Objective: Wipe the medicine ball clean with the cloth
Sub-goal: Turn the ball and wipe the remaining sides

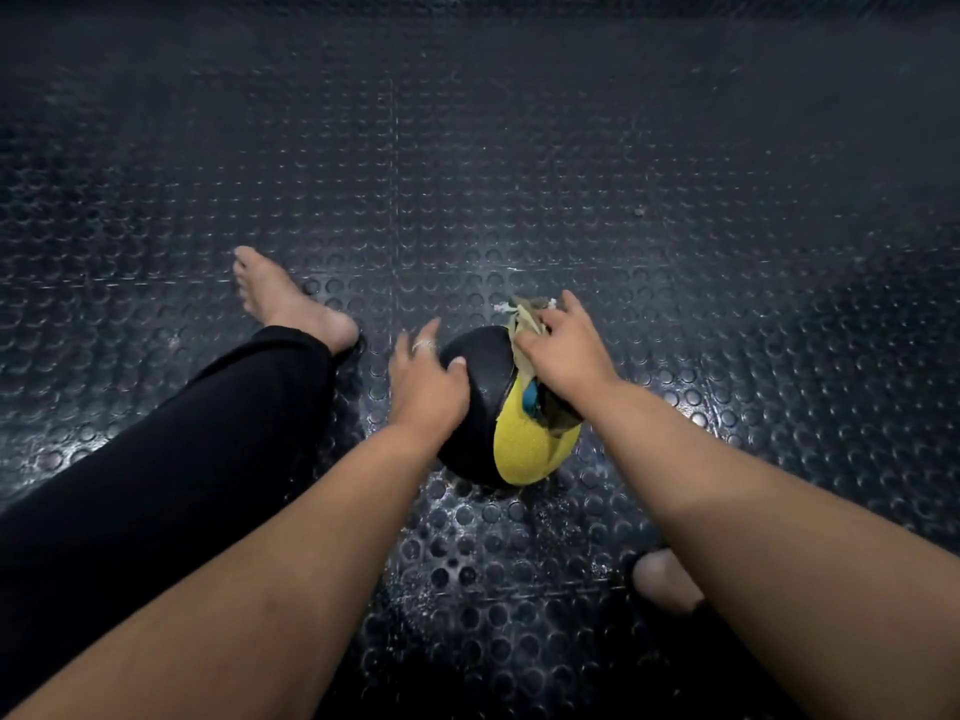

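Underfoot, the floor (519,174) is a dark rubber mat covered in raised round studs, with seams running across it and a shine of light near the middle. A leg in a black trouser (171,449) stretches from the near left edge of the floor toward its centre, ending in a bare foot (283,298) whose heel rests on the mat. A second bare foot (665,579) shows partly near the right forearm, close to the near edge.

The medicine ball (485,402) sits on the floor about midway across, nearer the person than the far edge; it is mostly black with a yellow textured panel on its near right side. The left hand (428,384), with a ring on one finger, rests against the ball's left side, its grip open with fingers spread over the black surface and the thumb on top. The right hand (563,348) presses down on the ball's upper right, its grip closed round the cloth (524,324), a crumpled pale green rag with a blue patch that trails down under the wrist.
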The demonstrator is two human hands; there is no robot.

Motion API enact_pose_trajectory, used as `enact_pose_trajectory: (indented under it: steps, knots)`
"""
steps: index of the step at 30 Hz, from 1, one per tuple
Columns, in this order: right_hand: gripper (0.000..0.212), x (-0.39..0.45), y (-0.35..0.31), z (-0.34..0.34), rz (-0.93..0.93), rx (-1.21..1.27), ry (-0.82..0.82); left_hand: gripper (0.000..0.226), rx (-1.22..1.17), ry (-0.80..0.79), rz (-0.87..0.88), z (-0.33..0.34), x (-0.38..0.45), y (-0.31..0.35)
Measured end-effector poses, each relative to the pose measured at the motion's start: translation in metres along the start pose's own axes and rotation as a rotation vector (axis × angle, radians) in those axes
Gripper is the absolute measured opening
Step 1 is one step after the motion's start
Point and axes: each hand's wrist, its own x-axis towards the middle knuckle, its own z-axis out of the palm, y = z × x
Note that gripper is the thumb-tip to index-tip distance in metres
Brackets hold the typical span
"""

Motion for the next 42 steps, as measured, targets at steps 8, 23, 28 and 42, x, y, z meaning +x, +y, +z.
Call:
enact_pose_trajectory:
  steps: [8,23,28,42]
  knots:
    - [0.025,0.014,0.019,0.005,0.099,0.463,0.241,0.141,0.357,-0.412,0.255,-0.001,0.003,-0.002]
    - [0.03,0.03,-0.004,0.026,-0.185,-0.184,0.015,0.14,0.202,-0.353,0.192,-0.002,0.003,-0.028]
    - [0.028,0.05,-0.009,0.029,-0.247,-0.305,-0.05,0.137,0.187,-0.339,0.175,-0.001,0.002,-0.021]
    - [0.04,-0.03,0.036,0.048,-0.593,-0.204,0.263,0.137,0.17,-0.316,0.172,-0.004,0.021,-0.02]
